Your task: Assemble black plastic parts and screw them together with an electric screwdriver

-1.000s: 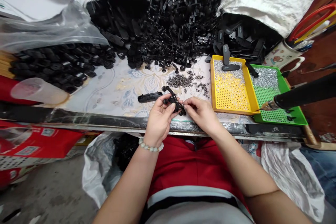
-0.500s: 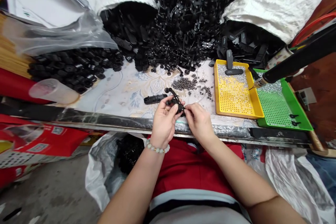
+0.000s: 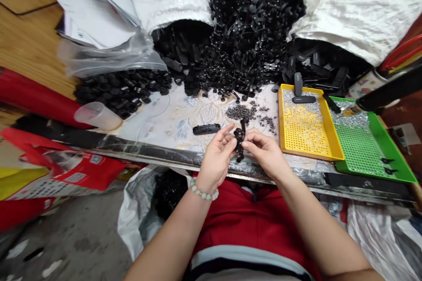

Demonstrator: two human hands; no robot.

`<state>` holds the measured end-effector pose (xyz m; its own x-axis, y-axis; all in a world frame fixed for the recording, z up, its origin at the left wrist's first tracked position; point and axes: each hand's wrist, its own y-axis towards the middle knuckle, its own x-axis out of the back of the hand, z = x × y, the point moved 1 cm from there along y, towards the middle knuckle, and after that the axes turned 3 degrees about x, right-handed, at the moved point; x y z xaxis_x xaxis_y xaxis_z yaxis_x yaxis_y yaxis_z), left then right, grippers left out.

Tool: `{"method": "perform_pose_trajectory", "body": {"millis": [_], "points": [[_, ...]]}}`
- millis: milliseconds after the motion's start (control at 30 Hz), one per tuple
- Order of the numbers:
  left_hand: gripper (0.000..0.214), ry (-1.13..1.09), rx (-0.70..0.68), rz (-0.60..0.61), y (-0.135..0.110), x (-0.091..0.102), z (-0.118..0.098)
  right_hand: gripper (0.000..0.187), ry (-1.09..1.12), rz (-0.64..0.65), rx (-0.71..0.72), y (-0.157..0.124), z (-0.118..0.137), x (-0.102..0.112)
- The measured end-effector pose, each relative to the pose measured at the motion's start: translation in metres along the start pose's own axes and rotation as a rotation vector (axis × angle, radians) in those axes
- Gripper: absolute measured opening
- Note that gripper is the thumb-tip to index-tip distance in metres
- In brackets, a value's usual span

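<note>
A jointed black plastic part [image 3: 239,140] stands upright between my hands, above the front of the table. My left hand [image 3: 216,158] holds it from the left with fingers and thumb, and my right hand [image 3: 265,151] pinches it from the right. A beaded bracelet [image 3: 202,192] circles my left wrist. A flat black plastic bar [image 3: 206,129] lies on the patterned table cover [image 3: 171,116], just left of my left fingertips. Behind my hands sits a small heap of dark metal rivets [image 3: 240,113].
A yellow perforated tray [image 3: 281,116] and a green perforated tray [image 3: 384,142] hold silvery rivets at right, under a black-handled tool [image 3: 389,88]. Heaps of black plastic parts [image 3: 250,39] spill from white woven sacks [image 3: 359,9]. A translucent plastic cup [image 3: 98,115] lies at left.
The black part has turned from lying sideways to standing upright between my fingers. The whole view has shifted, and the black-handled tool now sits higher, towards the far corner of the green tray.
</note>
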<state>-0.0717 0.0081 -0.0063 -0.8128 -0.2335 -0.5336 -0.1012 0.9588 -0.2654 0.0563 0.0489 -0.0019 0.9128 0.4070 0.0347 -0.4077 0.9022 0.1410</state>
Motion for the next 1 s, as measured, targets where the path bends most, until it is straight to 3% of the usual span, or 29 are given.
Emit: {"method": "perform_pose_trajectory", "body": {"millis": [200, 500, 767, 867, 933, 1000], "points": [[0.009, 0.138, -0.160, -0.096, 0.001, -0.002, 0.002, 0.016, 0.118, -0.105, -0.028, -0.004, -0.005, -0.007], [0.014, 0.375, -0.283, -0.115, 0.000, 0.002, -0.008, 0.021, 0.478, -0.129, -0.194, -0.008, -0.007, -0.024], [0.030, 0.763, -0.380, -0.155, 0.008, 0.037, -0.031, 0.028, 0.577, -0.157, -0.186, 0.000, 0.003, -0.028], [0.039, 1.112, -0.480, -0.270, 0.015, 0.055, -0.046, 0.033, 0.544, -0.193, -0.184, 0.003, 0.005, -0.019], [0.040, 1.372, -0.458, -0.327, 0.021, 0.068, -0.055, 0.035, 0.509, -0.226, -0.160, 0.003, 0.006, -0.010], [0.033, 1.531, -0.412, -0.297, 0.025, 0.077, -0.061, 0.036, 0.456, -0.236, -0.143, 0.006, 0.006, -0.004]]}}
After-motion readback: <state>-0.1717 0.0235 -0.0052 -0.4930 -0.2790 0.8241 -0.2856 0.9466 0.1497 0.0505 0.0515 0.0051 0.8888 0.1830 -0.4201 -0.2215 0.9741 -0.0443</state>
